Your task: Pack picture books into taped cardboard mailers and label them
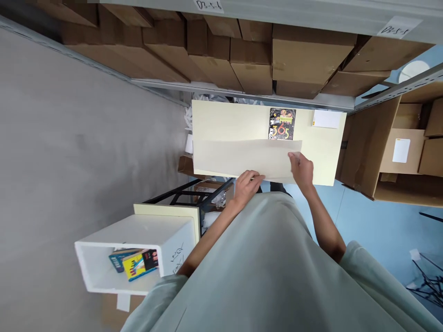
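Observation:
A long pale sheet of paper (pixel 235 157) lies over the near left half of a narrow cream table (pixel 318 157). My right hand (pixel 302 171) pinches the sheet near its far right corner. My left hand (pixel 247 186) is closed on its near edge, fingertips on the paper and thumb mostly hidden. Just beyond the sheet's far edge is a dark book (pixel 282 123) with a colourful "365" on its cover. To that book's right, a small white flat item (pixel 326 119) rests at the far edge of the table.
Brown cartons (pixel 308 55) fill a metal shelf (pixel 311 18) beyond the table. An open carton (pixel 367 143) with smaller boxes inside stands at right. At lower left, a white foam box (pixel 138 230) on its side holds books (pixel 140 265). A grey wall (pixel 86 138) borders the left.

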Tool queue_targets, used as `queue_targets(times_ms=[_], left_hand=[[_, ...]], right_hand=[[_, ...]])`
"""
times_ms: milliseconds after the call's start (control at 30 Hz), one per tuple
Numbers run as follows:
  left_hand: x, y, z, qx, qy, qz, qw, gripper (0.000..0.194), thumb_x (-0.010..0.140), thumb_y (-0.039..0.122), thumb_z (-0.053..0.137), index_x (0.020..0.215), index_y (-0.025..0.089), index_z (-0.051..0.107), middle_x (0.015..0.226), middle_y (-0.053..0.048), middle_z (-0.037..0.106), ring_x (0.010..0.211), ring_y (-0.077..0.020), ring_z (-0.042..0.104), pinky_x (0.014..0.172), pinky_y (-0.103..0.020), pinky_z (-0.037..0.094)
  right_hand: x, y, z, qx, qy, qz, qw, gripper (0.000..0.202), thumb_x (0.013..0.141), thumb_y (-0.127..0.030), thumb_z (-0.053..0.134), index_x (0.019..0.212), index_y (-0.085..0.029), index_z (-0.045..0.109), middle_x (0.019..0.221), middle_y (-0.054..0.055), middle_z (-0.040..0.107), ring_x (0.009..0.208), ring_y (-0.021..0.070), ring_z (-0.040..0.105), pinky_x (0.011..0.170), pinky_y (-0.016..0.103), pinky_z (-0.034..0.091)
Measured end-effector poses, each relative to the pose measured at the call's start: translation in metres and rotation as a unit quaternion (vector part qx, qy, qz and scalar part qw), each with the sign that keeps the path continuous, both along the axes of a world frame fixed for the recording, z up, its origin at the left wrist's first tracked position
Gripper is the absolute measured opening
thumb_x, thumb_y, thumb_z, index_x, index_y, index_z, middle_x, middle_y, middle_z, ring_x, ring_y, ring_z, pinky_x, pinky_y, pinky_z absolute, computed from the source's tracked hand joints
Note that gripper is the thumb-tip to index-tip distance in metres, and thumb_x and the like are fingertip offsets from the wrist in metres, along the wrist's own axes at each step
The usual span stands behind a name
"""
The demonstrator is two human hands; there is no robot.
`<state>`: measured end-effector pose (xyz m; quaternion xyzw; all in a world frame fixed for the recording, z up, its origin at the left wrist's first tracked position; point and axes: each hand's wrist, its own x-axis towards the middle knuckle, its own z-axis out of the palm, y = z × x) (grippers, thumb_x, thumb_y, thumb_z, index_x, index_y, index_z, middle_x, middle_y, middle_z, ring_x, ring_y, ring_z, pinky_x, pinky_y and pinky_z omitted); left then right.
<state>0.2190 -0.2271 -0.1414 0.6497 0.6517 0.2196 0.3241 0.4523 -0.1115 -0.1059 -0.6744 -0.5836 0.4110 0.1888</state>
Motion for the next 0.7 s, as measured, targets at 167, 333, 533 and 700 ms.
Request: queue_targets(times_ms=[167,333,533,700], left_hand=[[0.031,0.001,-0.005,-0.013,-0.013,-0.003,1.000,0.031,0.111,0.044,0.052,0.113,0.033,0.081,0.108,-0.012,0.077,0.103,-0.0283,0.071,0.095,-0.048,0.055],[0.028,0.013,-0.040,-0.024,0.067,-0.028,0.997,0.033,0.110,0.024,0.047,0.114,0.027,0.079,0.115,-0.014,0.076,0.109,-0.0301,0.068,0.098,-0.048,0.051],[-0.016,0.029,-0.082,-0.100,0.168,-0.050,0.979,0.035,0.098,0.007,0.051,0.111,0.022,0.080,0.117,-0.020,0.072,0.117,-0.0375,0.062,0.102,-0.054,0.046],[-0.071,0.019,-0.094,-0.133,0.192,-0.030,0.972,0.035,0.090,0.010,0.059,0.117,0.019,0.081,0.120,-0.021,0.071,0.123,-0.0399,0.060,0.107,-0.057,0.044]], right_hand=[[0.054,-0.001,0.024,0.069,-0.011,-0.048,0.996,0.059,0.104,-0.075,0.052,0.107,-0.022,0.080,0.059,-0.002,0.058,0.054,0.0203,0.060,0.061,0.033,0.052],[0.115,0.005,-0.020,0.065,-0.062,-0.083,0.993,0.061,0.099,-0.073,0.056,0.100,-0.017,0.078,0.056,-0.004,0.052,0.053,0.0191,0.055,0.059,0.032,0.047],[0.147,0.010,-0.098,-0.006,-0.160,-0.040,0.986,0.055,0.101,-0.066,0.045,0.083,-0.021,0.070,0.062,0.004,0.061,0.067,0.0261,0.062,0.074,0.039,0.051],[0.138,0.003,-0.116,0.044,-0.263,-0.061,0.962,0.053,0.102,-0.061,0.053,0.119,-0.015,0.072,0.112,0.021,0.075,0.090,0.0333,0.069,0.085,0.049,0.056]])
